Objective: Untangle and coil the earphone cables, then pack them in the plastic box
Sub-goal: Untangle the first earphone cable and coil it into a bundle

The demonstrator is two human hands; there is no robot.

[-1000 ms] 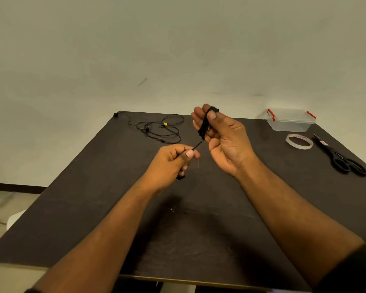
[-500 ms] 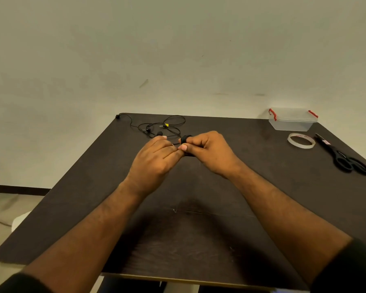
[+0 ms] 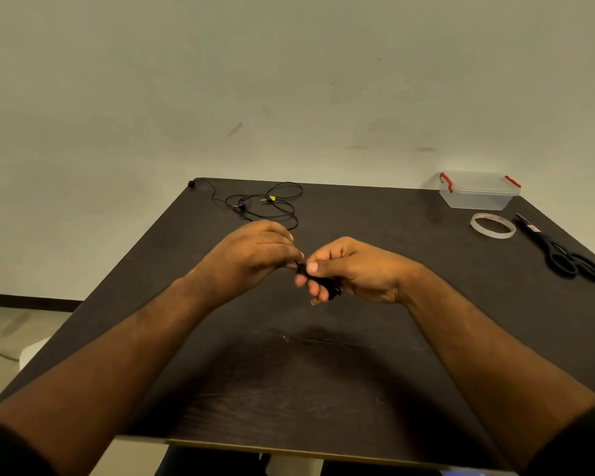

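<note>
Both hands have dropped lower and drawn a touch apart since half a second ago, and the black bundle has swung round under the right hand's fingers. Right now the right hand (image 3: 354,269) has its fingers curled tight around the coiled earphone cable (image 3: 325,282), thumb pinching it near the top, the dark loops poking out below the fingertips. The left hand (image 3: 255,252) sits just beside it, fingers curled in and nipping the cable's loose end where the two hands nearly meet. All of this is happening above the middle of the dark worktop (image 3: 323,389), the bundle held clear of the surface.

Over at the far left of the worktop, a second earphone cable (image 3: 272,204) lies in loose, tangled loops with a yellow bit showing, one end trailing off to the back corner. Far right, the clear plastic box (image 3: 478,194) with red clips stands against the wall, lid on. Just in front of it lies a roll of tape (image 3: 493,225), and beside that a pair of black scissors (image 3: 560,252), flat on the worktop.
</note>
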